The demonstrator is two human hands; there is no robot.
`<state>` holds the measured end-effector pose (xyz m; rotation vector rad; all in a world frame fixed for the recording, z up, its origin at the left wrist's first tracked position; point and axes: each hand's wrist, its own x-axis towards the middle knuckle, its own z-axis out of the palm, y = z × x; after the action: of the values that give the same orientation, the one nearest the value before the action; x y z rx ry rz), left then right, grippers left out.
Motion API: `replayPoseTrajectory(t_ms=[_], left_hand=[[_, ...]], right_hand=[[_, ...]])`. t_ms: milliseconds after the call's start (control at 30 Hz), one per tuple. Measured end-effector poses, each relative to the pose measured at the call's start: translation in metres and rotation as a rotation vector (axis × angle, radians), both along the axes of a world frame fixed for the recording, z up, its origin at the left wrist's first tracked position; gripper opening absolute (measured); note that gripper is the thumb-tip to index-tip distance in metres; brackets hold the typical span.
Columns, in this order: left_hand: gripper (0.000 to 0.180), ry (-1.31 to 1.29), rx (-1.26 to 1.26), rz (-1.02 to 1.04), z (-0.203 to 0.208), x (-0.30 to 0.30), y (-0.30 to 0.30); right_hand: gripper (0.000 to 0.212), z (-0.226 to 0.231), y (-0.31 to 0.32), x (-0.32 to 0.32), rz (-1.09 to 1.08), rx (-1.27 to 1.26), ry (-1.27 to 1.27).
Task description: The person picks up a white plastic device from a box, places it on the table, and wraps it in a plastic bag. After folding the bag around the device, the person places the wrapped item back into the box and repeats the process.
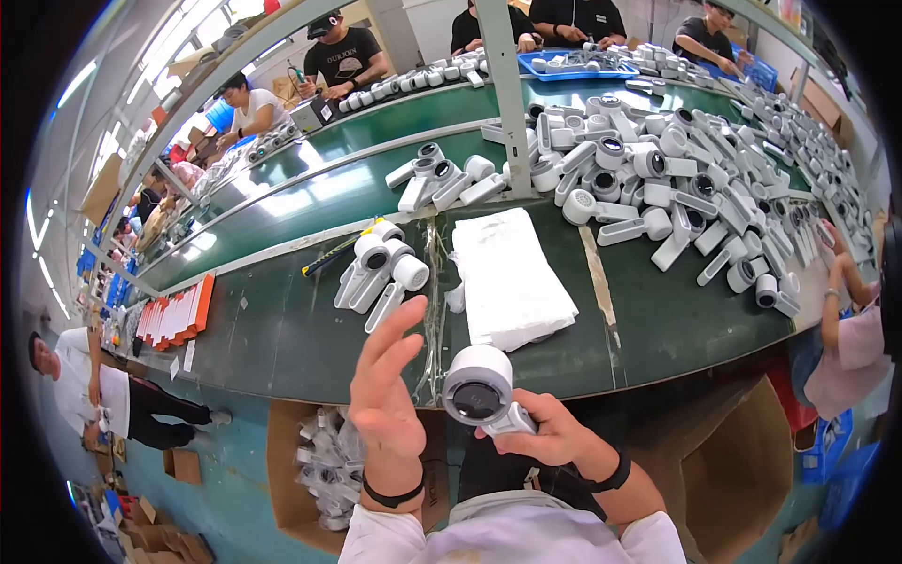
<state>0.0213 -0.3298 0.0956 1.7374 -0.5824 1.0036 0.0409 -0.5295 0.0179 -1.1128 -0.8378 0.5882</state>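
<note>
The right hand [559, 437] is clamped around the handle of a handheld device [477, 383], whose round white head and dark disc face up toward the wearer, in front of the near edge of the surface [282, 334]. The left hand [387, 404] is raised just beside that head, its fingers apart and holding nothing; whether it touches the head, I cannot tell.

Just beyond the held piece, a stack of white sheets [512, 277] lies on the green surface. To its left sits a small cluster of similar devices [381, 268], with a yellow and black tool [329, 256] beside it. To its right spreads a large heap of more white devices [676, 179], some on their sides.

Below the edge, on the left, a cardboard box [284, 470] holds pieces in clear plastic; another, larger carton [738, 461] stands open at the right. Farther left on the surface lies a row of orange and white pieces [178, 313]. Across the line, several co-workers [348, 61] work near a blue tray [578, 68].
</note>
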Motion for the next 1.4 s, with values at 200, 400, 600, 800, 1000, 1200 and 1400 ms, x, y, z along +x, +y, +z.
replayPoseTrajectory(t_ms=[200,400,600,800,1000,1200,1400], left_hand=[[0.075,0.033,0.022,-0.003,0.003,0.001,-0.005],[0.075,0.158,-0.043,-0.049,-0.021,0.014,0.000],[0.074,0.499,-0.230,-0.508,-0.060,0.023,-0.006],[0.072,0.354,-0.017,-0.383,-0.054,0.026,-0.023],[0.057,0.541,-0.057,-0.161,-0.069,0.054,-0.027],[0.020,0.469,0.733,0.303,-0.110,0.077,-0.037],[0.014,0.614,0.712,0.221,-0.108,0.088,-0.033]], right_hand=[[0.037,0.004,0.001,0.001,0.044,-0.032,0.242],[0.036,-0.001,-0.005,0.004,0.007,-0.049,0.256],[0.035,-0.008,-0.010,0.008,0.070,-0.166,0.172],[0.034,-0.020,-0.014,0.007,-0.026,-0.118,0.428],[0.037,-0.021,-0.039,0.011,-0.260,0.036,0.574],[0.030,-0.023,-0.051,0.022,-0.616,0.122,0.627],[0.029,-0.034,-0.051,0.017,-0.659,0.112,0.729]])
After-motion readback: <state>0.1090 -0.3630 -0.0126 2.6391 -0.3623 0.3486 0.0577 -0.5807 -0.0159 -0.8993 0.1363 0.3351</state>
